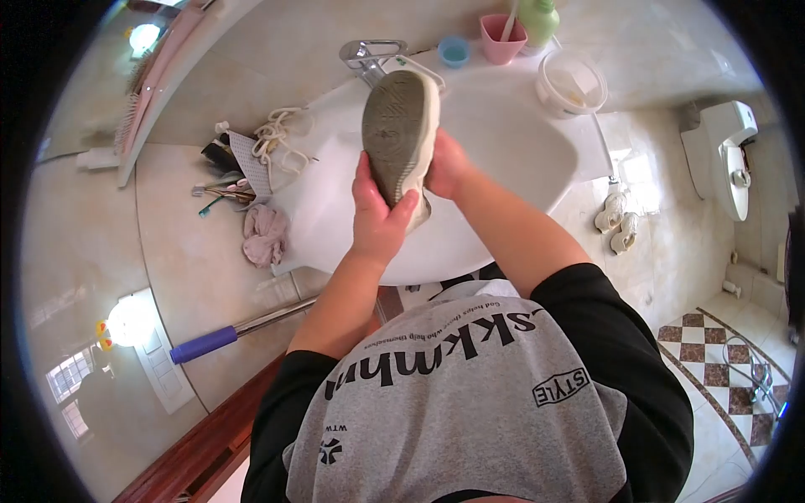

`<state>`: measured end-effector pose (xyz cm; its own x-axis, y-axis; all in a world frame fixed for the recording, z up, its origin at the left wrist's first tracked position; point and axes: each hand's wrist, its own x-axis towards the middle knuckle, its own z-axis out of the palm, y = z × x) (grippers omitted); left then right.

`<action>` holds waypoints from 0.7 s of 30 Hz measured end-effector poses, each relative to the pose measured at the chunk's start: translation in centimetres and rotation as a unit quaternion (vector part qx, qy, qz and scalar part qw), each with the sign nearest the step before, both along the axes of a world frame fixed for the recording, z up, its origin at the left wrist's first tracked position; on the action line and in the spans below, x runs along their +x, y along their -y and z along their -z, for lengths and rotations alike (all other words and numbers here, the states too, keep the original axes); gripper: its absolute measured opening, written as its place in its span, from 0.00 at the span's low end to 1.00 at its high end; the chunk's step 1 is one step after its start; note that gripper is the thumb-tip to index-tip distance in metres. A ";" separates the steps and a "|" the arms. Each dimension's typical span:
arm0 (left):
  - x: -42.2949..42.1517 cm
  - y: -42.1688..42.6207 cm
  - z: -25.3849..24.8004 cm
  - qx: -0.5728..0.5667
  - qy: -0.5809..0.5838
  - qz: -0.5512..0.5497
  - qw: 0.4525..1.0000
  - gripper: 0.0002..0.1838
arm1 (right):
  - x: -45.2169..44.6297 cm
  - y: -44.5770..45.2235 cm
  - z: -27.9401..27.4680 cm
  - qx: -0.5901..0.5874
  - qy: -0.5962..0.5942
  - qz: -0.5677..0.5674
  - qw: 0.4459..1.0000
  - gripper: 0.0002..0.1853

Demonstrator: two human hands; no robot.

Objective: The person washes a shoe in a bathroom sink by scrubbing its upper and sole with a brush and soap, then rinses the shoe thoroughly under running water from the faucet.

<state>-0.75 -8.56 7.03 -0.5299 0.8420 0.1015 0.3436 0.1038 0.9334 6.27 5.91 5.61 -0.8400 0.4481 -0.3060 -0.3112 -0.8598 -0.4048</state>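
Observation:
A white shoe (394, 126) with a dark grey-green sole is held up over the white washbasin (511, 142), the sole turned toward me. My left hand (379, 216) grips its lower end, with fingers and thumb on either side. On the shoe's right side, my right hand (449, 168) is closed against the upper, its fingertips hidden behind the shoe. A chrome faucet (369, 59) stands just beyond the shoe's upper end. White shoelaces (281, 138) lie in a loose tangle on the basin's left edge.
Along the back edge are a blue cup (454, 52), a pink cup (503, 40), a green bottle (537, 23) and a clear tub (571, 84). Left are a pinkish cloth (265, 235) and a blue-handled pole (205, 344). Another pair of shoes (618, 225) sits on the floor.

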 end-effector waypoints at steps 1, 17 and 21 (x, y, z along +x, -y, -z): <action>-0.4 -0.2 -1.0 0.031 0.037 0.004 0.999 0.49 | 0.4 -0.9 1.5 -0.037 -0.013 -0.043 0.998 0.27; 0.9 -1.8 -2.6 0.136 0.038 -0.024 0.990 0.46 | -0.5 5.2 -0.3 0.013 0.108 -0.041 0.993 0.33; 1.2 -1.6 -3.0 0.131 0.053 -0.034 0.989 0.47 | -0.1 5.0 -1.0 0.077 0.136 -0.056 0.986 0.31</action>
<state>0.45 -6.98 9.99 -0.6036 0.7564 0.2520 0.2425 -0.1269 0.9618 6.13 0.87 6.65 -0.7827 0.4156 -0.4634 -0.0789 -0.8047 -0.5884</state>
